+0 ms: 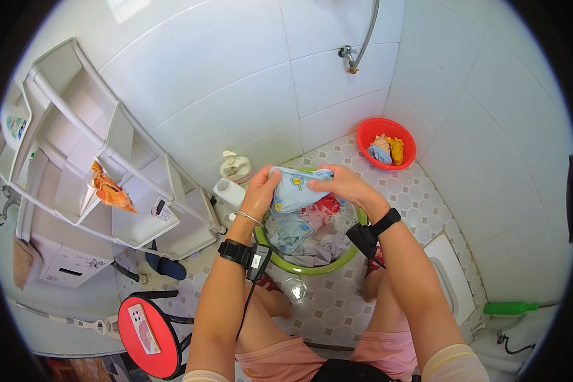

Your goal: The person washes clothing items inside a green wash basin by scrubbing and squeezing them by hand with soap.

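Observation:
Between my left hand (262, 188) and my right hand (340, 184), a light blue printed cloth garment (291, 188) is stretched over a green basin (298, 269). Each hand grips one end of its upper edge between thumb and fingers. Below, the basin holds sudsy water with a pale blue printed cloth (290, 235), a red cloth (325, 206) and a grey cloth (317, 250). A white pump bottle (237, 167) and a white container (229, 192) stand left of the basin, near my left hand.
A red basin (407, 161) with several small garments sits by the wall corner. On the left are a white shelf unit (145, 224), a blue slipper (169, 268) and a red-topped stool (138, 329) bearing a phone (144, 329). A squat toilet (451, 281) lies to the right.

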Tool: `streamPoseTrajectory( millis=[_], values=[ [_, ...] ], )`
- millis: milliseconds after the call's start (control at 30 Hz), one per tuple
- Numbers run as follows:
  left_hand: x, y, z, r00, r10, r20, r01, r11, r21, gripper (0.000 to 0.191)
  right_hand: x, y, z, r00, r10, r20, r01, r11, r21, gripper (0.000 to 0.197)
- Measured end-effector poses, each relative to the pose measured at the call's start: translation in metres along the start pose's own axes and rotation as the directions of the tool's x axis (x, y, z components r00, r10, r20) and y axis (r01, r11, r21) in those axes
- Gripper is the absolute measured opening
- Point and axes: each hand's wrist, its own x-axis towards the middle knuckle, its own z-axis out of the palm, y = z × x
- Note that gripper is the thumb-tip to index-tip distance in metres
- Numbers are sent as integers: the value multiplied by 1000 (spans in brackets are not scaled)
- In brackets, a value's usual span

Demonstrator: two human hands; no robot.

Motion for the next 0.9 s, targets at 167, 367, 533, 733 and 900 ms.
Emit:
streamPoseTrajectory(
  millis=[167,367,533,733,900],
  values=[
    [20,-64,2,978,-88,-189,109,989,103,40,25,31,16,942,-114,-316,227,909,350,27],
    [20,-109,14,942,-301,-151,248,923,-294,40,12,40,89,841,-399,-366,358,917,-177,16],
    [10,-105,32,911,-335,241,399,568,-720,43,31,50,66,591,-749,-299,341,568,-749,27],
    [8,-112,24,821,-571,9,444,628,-639,39,17,57,83,801,-486,-349,85,669,-738,30],
    [17,-170,5,932,-361,-25,347,913,-216,51,25,67,86,775,-489,-400,80,703,-706,35]
  ],
)
